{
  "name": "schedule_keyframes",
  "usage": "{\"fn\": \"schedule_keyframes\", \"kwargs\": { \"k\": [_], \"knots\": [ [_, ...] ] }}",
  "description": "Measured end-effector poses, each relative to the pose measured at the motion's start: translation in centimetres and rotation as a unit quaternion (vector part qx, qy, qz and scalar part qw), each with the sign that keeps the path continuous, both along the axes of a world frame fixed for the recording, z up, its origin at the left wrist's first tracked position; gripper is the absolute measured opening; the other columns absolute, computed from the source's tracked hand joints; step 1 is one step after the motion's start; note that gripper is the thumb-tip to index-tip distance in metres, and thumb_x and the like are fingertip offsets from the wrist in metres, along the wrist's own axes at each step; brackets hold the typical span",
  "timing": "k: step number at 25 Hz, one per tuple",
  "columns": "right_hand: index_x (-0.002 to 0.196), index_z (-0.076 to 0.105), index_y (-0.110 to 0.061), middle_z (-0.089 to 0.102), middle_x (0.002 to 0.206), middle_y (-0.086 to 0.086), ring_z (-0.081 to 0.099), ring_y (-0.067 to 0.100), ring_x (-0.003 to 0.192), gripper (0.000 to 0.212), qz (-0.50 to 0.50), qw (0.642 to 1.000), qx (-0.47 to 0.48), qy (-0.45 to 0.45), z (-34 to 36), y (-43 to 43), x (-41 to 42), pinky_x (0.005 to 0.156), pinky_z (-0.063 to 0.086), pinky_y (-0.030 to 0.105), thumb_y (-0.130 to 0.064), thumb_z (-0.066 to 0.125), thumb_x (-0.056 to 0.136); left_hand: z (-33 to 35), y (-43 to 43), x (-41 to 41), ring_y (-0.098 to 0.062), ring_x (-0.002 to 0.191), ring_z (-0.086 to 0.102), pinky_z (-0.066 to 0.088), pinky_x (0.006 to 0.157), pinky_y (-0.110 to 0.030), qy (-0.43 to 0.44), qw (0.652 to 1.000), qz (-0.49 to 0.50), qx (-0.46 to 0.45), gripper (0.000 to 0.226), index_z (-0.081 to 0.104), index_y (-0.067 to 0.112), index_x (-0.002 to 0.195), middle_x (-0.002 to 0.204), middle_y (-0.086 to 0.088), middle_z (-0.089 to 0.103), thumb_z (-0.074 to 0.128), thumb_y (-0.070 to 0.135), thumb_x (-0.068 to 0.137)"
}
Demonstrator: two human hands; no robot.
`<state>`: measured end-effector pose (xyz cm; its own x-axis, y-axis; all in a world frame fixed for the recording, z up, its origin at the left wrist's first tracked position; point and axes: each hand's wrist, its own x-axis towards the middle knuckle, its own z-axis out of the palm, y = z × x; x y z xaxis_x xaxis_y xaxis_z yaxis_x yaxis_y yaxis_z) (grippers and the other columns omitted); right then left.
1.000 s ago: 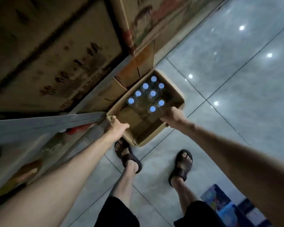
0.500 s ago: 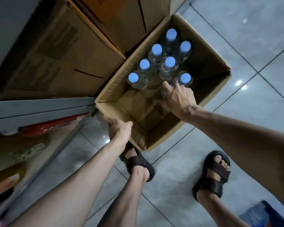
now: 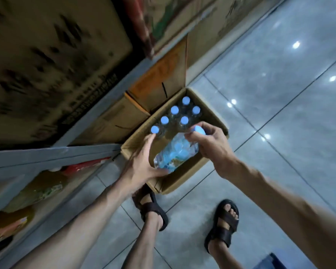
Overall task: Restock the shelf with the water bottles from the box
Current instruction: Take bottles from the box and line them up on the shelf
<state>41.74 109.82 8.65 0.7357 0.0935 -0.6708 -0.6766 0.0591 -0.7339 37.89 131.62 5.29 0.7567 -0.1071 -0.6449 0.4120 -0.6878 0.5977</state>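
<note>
1. Open cardboard box (image 3: 211, 111) sits on grey tiled floor (image 3: 279, 123), pushed up vs. the shelf unit (image 3: 52, 158) on the left. Top is open, inner walls visible.
2. Contents: 6 upright water bottles w/ light-blue caps (image 3: 174, 110) packed into the far part of the box, touching each other. The near part holds no upright bottles; bare cardboard bottom shows there.
3. One more water bottle (image 3: 176, 154), clear w/ a blue label, is above the near part of the box, tilted, cap end up and to the right. It is clear of the box rim.
4. Right hand (image 3: 209, 142): fingers curled round the neck and cap end of the tilted bottle, gripping it.
5. Left hand (image 3: 142, 164): fingers spread, palm vs. the lower body of the same bottle, thumb under its base. Touching, partly cupped, not fully closed round it.
6. Shelf unit: grey metal ledge; the lower level holds a red pkg (image 3: 85, 165) and yellowish pkgs (image 3: 37, 189). Blurred, so contents cannot be told.
7. Closed cartons (image 3: 113, 121) are stacked beside the open box on the shelf side; a large printed carton (image 3: 47, 55) higher up, print blurred.
8. Person stands just short of the box in dark sandals (image 3: 223, 222); left foot is close to the near corner of the box.
9. Blue item (image 3: 270, 262) at the bottom right edge, cut off, unidentifiable.
</note>
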Motion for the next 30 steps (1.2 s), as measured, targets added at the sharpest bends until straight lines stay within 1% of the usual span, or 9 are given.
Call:
{"fn": "schedule_keyframes", "kwargs": {
  "k": [4,8,11,14,16,19,23,27,30],
  "knots": [
    [0.078,0.062,-0.015,0.049,0.043,-0.014,0.042,0.0,0.036,0.007,0.048,0.998,0.017,-0.024,14.9,-1.7,2.4,0.04,0.031,0.014,-0.013,0.067,0.083,13.7,-3.0,3.4,-0.012,0.097,0.065,0.049,0.082,-0.024,-0.03,0.997,-0.069,0.005,0.084,0.052,0.024,0.107,0.095,0.011,0.063,0.068,0.066,0.036],
    [0.093,0.065,-0.011,0.046,0.042,-0.017,0.036,0.003,0.037,0.02,0.083,0.994,-0.044,-0.053,31.7,-4.0,3.8,0.039,0.028,0.02,-0.031,0.064,0.089,31.6,-4.8,5.0,-0.007,0.086,0.062,0.051,0.075,-0.024,-0.02,0.994,-0.103,-0.029,0.075,0.047,0.018,0.102,0.094,0.009,0.063,0.08,0.059,0.048],
    [0.105,0.062,-0.012,0.058,0.068,-0.012,0.048,-0.006,0.042,0.026,0.094,0.989,-0.051,-0.105,42.3,-4.7,2.3,0.043,0.035,0.011,-0.033,0.066,0.09,43.7,-4.7,4.4,-0.003,0.084,0.063,0.051,0.071,-0.015,0.023,0.992,-0.072,-0.101,0.056,0.054,0.011,0.111,0.099,0.003,0.066,0.087,0.022,0.068],
    [0.115,0.058,-0.02,0.068,0.095,-0.006,0.064,-0.004,0.073,0.041,0.104,0.989,0.015,-0.106,50.6,-4.5,0.5,0.063,0.047,0.016,-0.038,0.074,0.082,53.1,-4.5,3.3,-0.012,0.097,0.068,0.055,0.085,-0.028,0.024,0.988,-0.062,-0.139,0.066,0.058,0.014,0.118,0.108,-0.005,0.07,0.087,0.033,0.063],
    [0.12,0.058,-0.023,0.071,0.11,-0.001,0.068,0.012,0.095,0.051,0.124,0.986,0.029,-0.11,54.6,-3.9,-0.4,0.082,0.053,0.032,-0.04,0.075,0.076,57.9,-4.5,2.5,-0.009,0.092,0.069,0.054,0.077,-0.022,0.007,0.987,-0.041,-0.156,0.068,0.06,0.015,0.118,0.103,-0.001,0.072,0.083,0.039,0.059],
    [0.125,0.054,-0.024,0.07,0.115,0.002,0.068,0.019,0.104,0.048,0.14,0.979,0.036,-0.144,59.1,-2.6,0.1,0.096,0.053,0.042,-0.028,0.075,0.082,62.8,-4.2,2.3,-0.003,0.085,0.069,0.051,0.071,-0.015,-0.02,0.981,-0.01,-0.192,0.046,0.063,0.018,0.112,0.097,0.005,0.073,0.078,0.024,0.069],
    [0.12,0.058,-0.017,0.072,0.111,0.005,0.069,0.023,0.104,0.04,0.16,0.973,0.054,-0.158,63.0,-0.3,2.6,0.097,0.053,0.045,-0.014,0.073,0.084,65.6,-1.9,3.3,-0.019,0.099,0.068,0.053,0.087,-0.033,-0.028,0.971,0.025,-0.236,0.041,0.063,0.014,0.119,0.111,-0.005,0.072,0.075,0.014,0.079],
    [0.121,0.056,-0.013,0.071,0.114,0.009,0.07,0.023,0.104,0.039,0.191,0.966,0.041,-0.171,64.3,2.8,5.4,0.094,0.055,0.046,-0.016,0.072,0.085,66.7,0.5,4.8,-0.009,0.09,0.068,0.053,0.074,-0.018,-0.054,0.961,0.048,-0.267,0.037,0.058,0.005,0.122,0.107,-0.005,0.07,0.067,0.006,0.086],
    [0.122,0.055,-0.011,0.071,0.114,0.009,0.07,0.023,0.103,0.043,0.213,0.958,0.02,-0.191,64.2,4.8,7.2,0.094,0.055,0.046,-0.017,0.075,0.084,66.2,1.9,6.0,-0.012,0.09,0.068,0.054,0.075,-0.02,-0.073,0.956,0.085,-0.27,0.037,0.06,0.004,0.119,0.105,-0.005,0.07,0.071,0.011,0.084]
  ]
}}
